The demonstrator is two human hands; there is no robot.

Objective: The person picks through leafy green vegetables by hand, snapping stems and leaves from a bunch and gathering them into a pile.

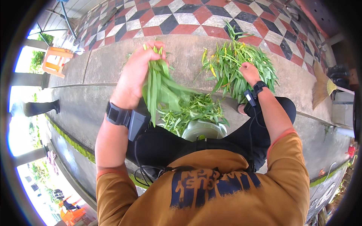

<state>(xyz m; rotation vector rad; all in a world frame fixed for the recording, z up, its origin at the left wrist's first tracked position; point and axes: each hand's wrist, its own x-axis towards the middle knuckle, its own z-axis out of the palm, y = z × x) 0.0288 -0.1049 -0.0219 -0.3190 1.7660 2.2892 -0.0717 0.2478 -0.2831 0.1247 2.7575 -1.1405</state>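
My left hand [147,60] grips a bunch of long-leaved greens [158,87] by the stems, and the leaves hang down, partly blurred. My right hand [249,72] is at a large heap of leafy greens [233,60] on the concrete ledge, with its fingers closed around a thin stem. A few yellow leaves lie at that heap's left side. Between my legs, loose greens [195,113] lie piled at and over the far side of a pale plastic container [204,130]. The container's near part is hidden by my clothing.
Beyond the concrete ledge [113,62] lies a patterned tile floor [181,18]. A broom [322,86] is at the right. An orange plastic stool [56,60] stands at the left, near a dark boot [42,108]. Cables run from the devices on both wrists.
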